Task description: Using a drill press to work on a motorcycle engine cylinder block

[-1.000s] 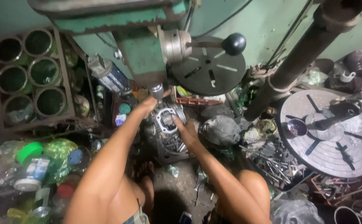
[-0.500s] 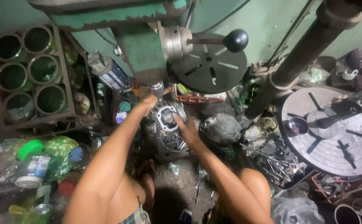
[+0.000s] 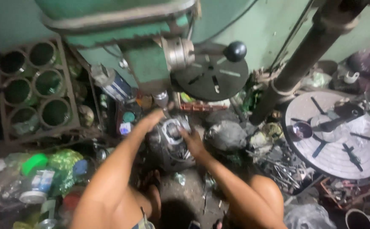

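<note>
The finned metal cylinder (image 3: 172, 142) is gripped from 2 sides under the drill chuck (image 3: 161, 99), bore up, left hand (image 3: 153, 119) curled on its upper-left rim, right hand (image 3: 192, 142) wrapped on its right side.

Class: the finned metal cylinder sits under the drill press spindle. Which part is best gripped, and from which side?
Probably grip the finned metal cylinder by its outer finned walls, one hand per side, as the left hand and right hand do. The open bore faces up toward the spindle, so coming from above is blocked.
</note>
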